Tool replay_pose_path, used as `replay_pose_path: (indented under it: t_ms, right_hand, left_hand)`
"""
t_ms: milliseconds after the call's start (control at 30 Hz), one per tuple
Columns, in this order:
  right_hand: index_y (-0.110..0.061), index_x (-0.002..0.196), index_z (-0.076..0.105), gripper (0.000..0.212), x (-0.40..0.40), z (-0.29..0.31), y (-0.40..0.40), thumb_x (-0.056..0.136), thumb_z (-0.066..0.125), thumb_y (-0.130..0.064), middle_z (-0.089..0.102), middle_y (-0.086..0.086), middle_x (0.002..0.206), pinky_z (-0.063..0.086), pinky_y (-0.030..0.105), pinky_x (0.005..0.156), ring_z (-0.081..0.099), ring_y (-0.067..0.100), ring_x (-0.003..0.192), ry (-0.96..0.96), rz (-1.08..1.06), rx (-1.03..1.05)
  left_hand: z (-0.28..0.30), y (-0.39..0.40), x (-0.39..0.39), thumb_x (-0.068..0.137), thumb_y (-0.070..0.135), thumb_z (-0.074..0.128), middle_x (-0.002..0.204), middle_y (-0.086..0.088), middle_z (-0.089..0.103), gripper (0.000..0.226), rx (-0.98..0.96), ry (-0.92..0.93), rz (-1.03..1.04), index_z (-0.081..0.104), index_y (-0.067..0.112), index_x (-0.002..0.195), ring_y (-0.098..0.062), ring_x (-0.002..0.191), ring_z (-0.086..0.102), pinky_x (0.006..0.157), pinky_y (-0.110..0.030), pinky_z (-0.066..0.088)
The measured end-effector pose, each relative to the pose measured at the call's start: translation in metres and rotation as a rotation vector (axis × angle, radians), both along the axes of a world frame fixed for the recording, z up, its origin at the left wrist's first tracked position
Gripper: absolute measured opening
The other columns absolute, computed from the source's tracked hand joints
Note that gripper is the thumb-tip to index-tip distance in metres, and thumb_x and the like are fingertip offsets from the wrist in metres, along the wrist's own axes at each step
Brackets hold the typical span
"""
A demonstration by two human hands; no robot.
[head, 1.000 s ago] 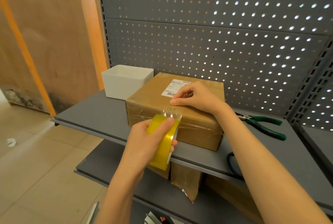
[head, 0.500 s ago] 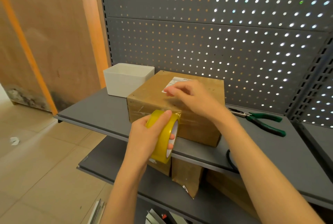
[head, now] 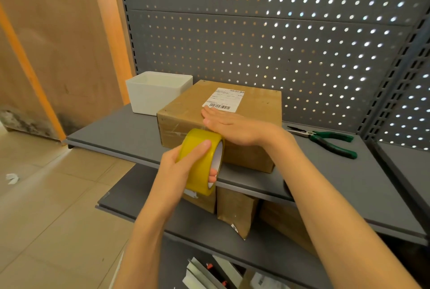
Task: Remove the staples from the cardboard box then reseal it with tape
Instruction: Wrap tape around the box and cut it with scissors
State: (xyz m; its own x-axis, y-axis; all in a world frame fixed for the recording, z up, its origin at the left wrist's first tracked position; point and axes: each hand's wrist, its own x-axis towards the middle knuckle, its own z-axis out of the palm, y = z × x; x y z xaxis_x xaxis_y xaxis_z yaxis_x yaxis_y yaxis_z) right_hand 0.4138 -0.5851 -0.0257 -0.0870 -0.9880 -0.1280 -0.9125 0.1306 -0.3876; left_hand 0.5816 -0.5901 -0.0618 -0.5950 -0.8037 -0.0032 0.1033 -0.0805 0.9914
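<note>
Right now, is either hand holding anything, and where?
The left hand grips the tape roll: thumb on its outer band, fingers through the core. The right hand holds nothing.

A white square tub (head: 159, 92) stands at the back left of the grey upper shelf (head: 121, 133), against the perforated back panel (head: 256, 39). Brown paper packages (head: 235, 212) stand on the lower shelf (head: 144, 198); a white scrap (head: 11, 178) lies on the tiled floor (head: 51, 200)

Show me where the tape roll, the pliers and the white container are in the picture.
tape roll (head: 197, 158), head view, on its yellow outer band.
pliers (head: 330, 143), head view, on a green handle.
white container (head: 151, 98), head view, on its front wall.
</note>
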Motion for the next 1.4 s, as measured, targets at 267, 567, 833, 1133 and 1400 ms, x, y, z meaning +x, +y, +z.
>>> replay_pose_path:
  t_ms: [267,567,833,1133,1400]
  right_hand:
    - [-0.016,0.15,0.002,0.053,0.003,-0.003,0.002,0.103,0.016,-0.036,-0.004,-0.004,0.158,-0.003,0.023,0.115,-0.004,0.007,0.145,0.137,-0.006,0.013]
    - [-0.021,0.15,0.004,0.057,0.01,-0.005,0.007,0.101,0.016,-0.045,0.0,-0.008,0.158,0.007,0.031,0.118,0.001,0.006,0.144,0.216,-0.072,-0.087]
    - [-0.025,0.15,0.006,0.056,0.004,-0.012,0.002,0.1,0.017,-0.046,0.002,-0.01,0.158,0.013,0.038,0.118,0.004,0.007,0.145,0.28,-0.062,-0.118]
    - [-0.024,0.15,0.006,0.055,0.003,-0.012,0.004,0.1,0.015,-0.045,0.002,-0.011,0.158,0.011,0.034,0.119,0.003,0.005,0.144,0.309,-0.047,-0.124]
    - [-0.026,0.15,0.007,0.054,-0.006,-0.012,0.01,0.1,0.017,-0.045,0.004,-0.012,0.157,0.009,0.032,0.119,0.004,0.004,0.144,0.29,-0.015,-0.132]
  left_hand:
    - [0.009,0.003,0.002,0.082,0.034,0.063,0.051,-0.002,0.067,0.021,0.044,-0.1,0.028,0.064,0.014,0.077,-0.009,0.042,0.062,0.045,-0.019,0.053]
    - [0.001,0.011,0.004,0.085,0.034,0.057,0.049,-0.001,0.065,0.021,0.019,-0.03,0.056,0.063,0.014,0.08,-0.007,0.042,0.061,0.041,-0.016,0.049]
    - [0.008,0.013,0.009,0.086,0.033,0.058,0.05,-0.004,0.066,0.023,0.028,-0.056,0.027,0.064,0.013,0.079,-0.01,0.042,0.062,0.045,-0.02,0.054]
    - [-0.005,0.021,0.017,0.085,0.037,0.06,0.049,-0.004,0.065,0.028,0.074,-0.108,0.085,0.066,0.01,0.076,-0.01,0.041,0.061,0.043,-0.017,0.051]
    - [-0.006,0.032,0.015,0.085,0.037,0.059,0.055,-0.006,0.068,0.034,-0.014,-0.112,0.039,0.065,0.003,0.084,-0.012,0.047,0.064,0.05,-0.02,0.054]
